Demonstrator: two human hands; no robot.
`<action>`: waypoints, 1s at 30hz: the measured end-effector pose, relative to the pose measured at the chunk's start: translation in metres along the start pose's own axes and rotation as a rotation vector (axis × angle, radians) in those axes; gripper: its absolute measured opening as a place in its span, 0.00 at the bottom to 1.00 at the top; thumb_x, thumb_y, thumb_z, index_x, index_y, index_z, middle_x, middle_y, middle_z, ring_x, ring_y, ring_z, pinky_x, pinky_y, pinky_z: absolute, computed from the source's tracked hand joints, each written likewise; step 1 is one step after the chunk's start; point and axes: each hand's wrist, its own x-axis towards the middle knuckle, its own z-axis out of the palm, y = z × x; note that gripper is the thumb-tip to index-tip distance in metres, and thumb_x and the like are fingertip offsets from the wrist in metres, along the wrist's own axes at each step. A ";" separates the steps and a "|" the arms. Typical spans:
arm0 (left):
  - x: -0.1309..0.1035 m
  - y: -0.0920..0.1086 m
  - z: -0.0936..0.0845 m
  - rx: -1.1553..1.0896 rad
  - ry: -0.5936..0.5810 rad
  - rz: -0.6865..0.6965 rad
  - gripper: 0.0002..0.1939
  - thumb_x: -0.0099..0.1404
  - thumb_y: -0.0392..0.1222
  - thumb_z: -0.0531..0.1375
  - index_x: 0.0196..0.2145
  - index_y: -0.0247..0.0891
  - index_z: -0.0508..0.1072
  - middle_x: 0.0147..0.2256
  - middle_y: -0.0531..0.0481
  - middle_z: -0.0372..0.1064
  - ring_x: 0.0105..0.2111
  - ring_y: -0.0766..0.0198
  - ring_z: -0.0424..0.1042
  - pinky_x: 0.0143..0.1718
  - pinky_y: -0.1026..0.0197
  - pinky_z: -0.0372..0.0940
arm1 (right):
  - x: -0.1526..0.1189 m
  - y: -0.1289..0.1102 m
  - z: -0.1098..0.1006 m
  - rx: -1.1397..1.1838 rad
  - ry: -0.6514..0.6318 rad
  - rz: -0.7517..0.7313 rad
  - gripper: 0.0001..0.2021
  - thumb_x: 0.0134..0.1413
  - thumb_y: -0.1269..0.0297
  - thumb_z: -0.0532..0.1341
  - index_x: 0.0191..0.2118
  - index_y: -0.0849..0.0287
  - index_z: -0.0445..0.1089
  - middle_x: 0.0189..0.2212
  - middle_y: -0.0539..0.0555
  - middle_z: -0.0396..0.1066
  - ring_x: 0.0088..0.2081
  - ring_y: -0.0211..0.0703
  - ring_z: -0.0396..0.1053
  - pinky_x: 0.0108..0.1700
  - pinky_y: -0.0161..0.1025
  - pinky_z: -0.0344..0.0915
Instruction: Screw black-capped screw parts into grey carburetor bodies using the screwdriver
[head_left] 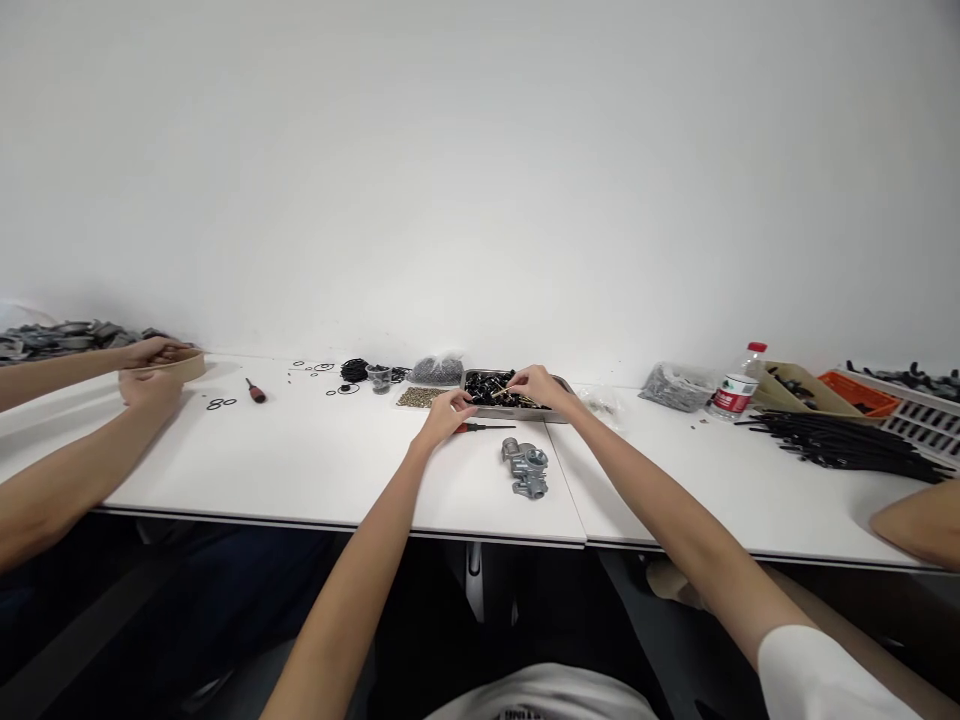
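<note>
- One metal tray (559,414) of many small black parts stands on the white table (315,450), against the wall.
- The right hand (529,384), over the tray, pinches one thin brass-coloured piece (501,391); the piece is slim and straight.
- The left hand (450,411) is at the tray's near left corner, fingers curled; whether it grips anything, I cannot tell.
- One silvery-grey metal body (526,468) lies in front of the tray, with a round opening and short stubs.
- Two screwdrivers: a red-handled one (487,427) beside the left hand, a red-and-black-handled one (256,391) farther left.
- Three clear bags: one (438,371) behind the brass-coloured bits (418,398), one (677,387) and a flatter one (602,405) to the right.
- One bottle (738,382), red cap, red-and-white label with a green mark; its writing is too small to read.
- Far left, a co-worker's two hands (152,368) hold one beige bin (187,369).
</note>
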 end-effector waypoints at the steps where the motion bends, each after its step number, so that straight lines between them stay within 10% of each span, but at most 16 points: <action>1: 0.001 0.003 0.000 -0.025 0.015 -0.001 0.14 0.53 0.45 0.69 0.37 0.38 0.78 0.28 0.48 0.74 0.30 0.61 0.71 0.36 0.57 0.66 | 0.000 -0.007 0.007 0.020 -0.022 -0.020 0.06 0.56 0.68 0.66 0.35 0.60 0.82 0.35 0.55 0.81 0.34 0.43 0.75 0.37 0.35 0.68; 18: 0.001 0.010 0.001 -0.199 0.014 -0.156 0.14 0.47 0.45 0.73 0.27 0.33 0.77 0.23 0.49 0.73 0.21 0.65 0.70 0.22 0.63 0.68 | 0.003 -0.023 0.045 0.129 -0.035 -0.081 0.07 0.53 0.70 0.66 0.36 0.64 0.82 0.33 0.56 0.81 0.33 0.42 0.75 0.37 0.33 0.68; 24: 0.005 0.009 -0.002 -0.221 0.027 -0.193 0.11 0.51 0.42 0.70 0.27 0.32 0.75 0.20 0.50 0.72 0.18 0.67 0.69 0.18 0.66 0.63 | -0.003 -0.009 0.020 0.055 -0.013 -0.066 0.12 0.62 0.61 0.62 0.46 0.59 0.79 0.45 0.58 0.79 0.44 0.45 0.75 0.48 0.38 0.68; 30: 0.005 0.007 -0.002 -0.256 0.039 -0.224 0.12 0.52 0.43 0.70 0.29 0.32 0.75 0.20 0.50 0.72 0.16 0.67 0.69 0.16 0.66 0.61 | -0.014 0.043 -0.019 -0.084 0.008 0.145 0.12 0.59 0.75 0.60 0.44 0.63 0.79 0.47 0.61 0.78 0.48 0.48 0.74 0.53 0.42 0.68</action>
